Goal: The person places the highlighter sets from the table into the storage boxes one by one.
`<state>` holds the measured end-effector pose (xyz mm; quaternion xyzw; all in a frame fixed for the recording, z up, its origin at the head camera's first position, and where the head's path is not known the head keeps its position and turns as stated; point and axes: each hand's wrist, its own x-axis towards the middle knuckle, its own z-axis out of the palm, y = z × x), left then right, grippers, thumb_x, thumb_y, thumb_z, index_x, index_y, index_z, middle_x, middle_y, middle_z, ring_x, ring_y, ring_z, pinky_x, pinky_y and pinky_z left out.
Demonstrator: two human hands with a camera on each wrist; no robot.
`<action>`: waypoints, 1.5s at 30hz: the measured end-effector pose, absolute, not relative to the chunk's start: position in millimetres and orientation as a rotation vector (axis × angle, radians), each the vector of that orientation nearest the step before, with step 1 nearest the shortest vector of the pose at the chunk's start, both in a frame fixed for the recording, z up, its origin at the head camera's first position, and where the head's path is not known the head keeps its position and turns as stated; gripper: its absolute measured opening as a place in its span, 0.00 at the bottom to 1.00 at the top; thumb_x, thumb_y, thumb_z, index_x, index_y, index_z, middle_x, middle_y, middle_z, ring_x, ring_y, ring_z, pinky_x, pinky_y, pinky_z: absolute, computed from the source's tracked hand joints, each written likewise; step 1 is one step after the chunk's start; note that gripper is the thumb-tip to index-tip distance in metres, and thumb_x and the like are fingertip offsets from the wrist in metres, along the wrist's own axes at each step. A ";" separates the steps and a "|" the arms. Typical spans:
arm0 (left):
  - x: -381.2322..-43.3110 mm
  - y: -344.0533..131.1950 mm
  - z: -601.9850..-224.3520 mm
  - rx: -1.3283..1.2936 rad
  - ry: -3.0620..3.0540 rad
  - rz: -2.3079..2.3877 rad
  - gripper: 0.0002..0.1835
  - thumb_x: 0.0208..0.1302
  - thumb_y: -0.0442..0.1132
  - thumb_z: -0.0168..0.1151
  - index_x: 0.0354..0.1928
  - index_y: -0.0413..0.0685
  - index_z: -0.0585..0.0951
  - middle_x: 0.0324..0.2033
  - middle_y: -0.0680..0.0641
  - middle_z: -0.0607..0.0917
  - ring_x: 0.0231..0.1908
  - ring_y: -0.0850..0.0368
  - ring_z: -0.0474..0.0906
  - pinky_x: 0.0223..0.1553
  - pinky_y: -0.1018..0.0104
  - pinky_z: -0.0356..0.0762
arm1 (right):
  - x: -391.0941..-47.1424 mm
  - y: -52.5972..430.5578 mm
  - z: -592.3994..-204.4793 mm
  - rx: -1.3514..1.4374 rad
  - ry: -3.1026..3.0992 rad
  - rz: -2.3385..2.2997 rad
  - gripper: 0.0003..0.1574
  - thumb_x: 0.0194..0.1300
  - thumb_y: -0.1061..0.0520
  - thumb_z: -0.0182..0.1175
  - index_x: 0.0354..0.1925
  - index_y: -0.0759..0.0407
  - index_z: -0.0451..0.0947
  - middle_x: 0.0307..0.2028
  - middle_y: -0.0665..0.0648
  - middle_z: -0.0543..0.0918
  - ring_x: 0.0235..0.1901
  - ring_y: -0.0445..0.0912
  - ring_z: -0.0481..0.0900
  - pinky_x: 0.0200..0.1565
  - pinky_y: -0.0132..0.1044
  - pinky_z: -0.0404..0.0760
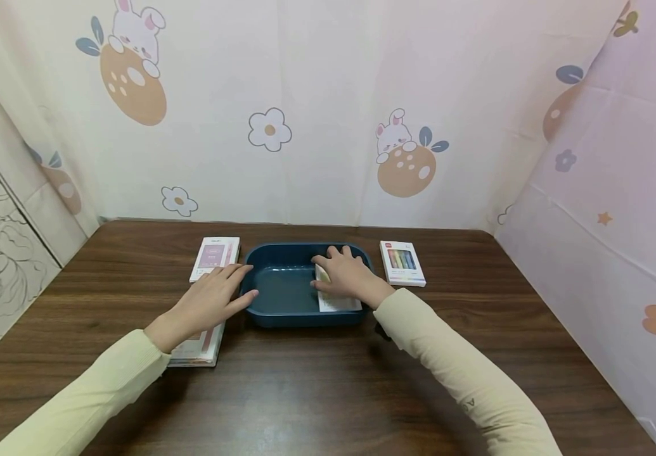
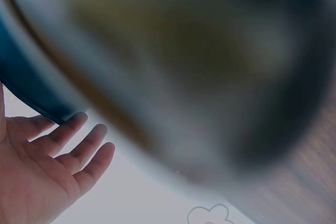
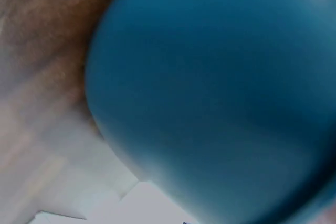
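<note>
A blue plastic tray [image 1: 284, 320] with rounded corners sits on the table. Inside its right end lies a flat white box [image 1: 339, 304], partly hidden under my right hand [image 1: 347, 273], whose fingers are spread over it. My left hand [image 1: 213, 296] is at the tray's left rim, fingers spread and fairly straight, holding nothing. In the left wrist view the fingers [image 2: 89, 145] are apart, near the blue edge. The tray's blue outer wall [image 3: 210, 87] fills most of the right wrist view.
Left of the tray lies a white box with a purple panel [image 1: 213, 255]. Nearer, a flat white and pink stack [image 1: 205, 350] is partly under my left wrist. Right of the tray lies a white box with coloured stripes [image 1: 402, 263]. A patterned curtain [image 1: 328, 177] hangs behind the table [image 1: 282, 392].
</note>
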<state>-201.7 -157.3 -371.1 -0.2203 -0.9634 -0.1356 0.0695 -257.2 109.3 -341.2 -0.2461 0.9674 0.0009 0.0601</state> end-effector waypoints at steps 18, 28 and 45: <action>-200.6 -156.8 -371.2 -0.659 -2.896 -0.404 0.34 0.64 0.60 0.47 0.64 0.44 0.65 0.60 0.41 0.71 0.56 0.42 0.70 0.56 0.44 0.66 | -259.3 131.1 -313.1 -0.770 3.088 0.035 0.34 0.62 0.39 0.53 0.63 0.48 0.65 0.59 0.60 0.68 0.57 0.60 0.65 0.52 0.58 0.70; -201.1 -157.5 -372.3 -0.658 -2.892 -0.397 0.34 0.64 0.59 0.47 0.64 0.44 0.65 0.60 0.41 0.71 0.56 0.42 0.70 0.56 0.44 0.66 | -266.4 161.1 -308.5 -0.679 3.140 0.002 0.33 0.62 0.40 0.54 0.62 0.51 0.66 0.59 0.62 0.68 0.57 0.63 0.66 0.52 0.59 0.70; -201.0 -156.9 -372.8 -0.662 -2.896 -0.408 0.33 0.64 0.59 0.48 0.64 0.44 0.65 0.60 0.40 0.71 0.56 0.42 0.69 0.56 0.45 0.66 | -285.1 223.7 -319.2 -0.450 3.121 -0.127 0.33 0.63 0.44 0.52 0.62 0.57 0.65 0.59 0.68 0.67 0.57 0.69 0.62 0.49 0.65 0.68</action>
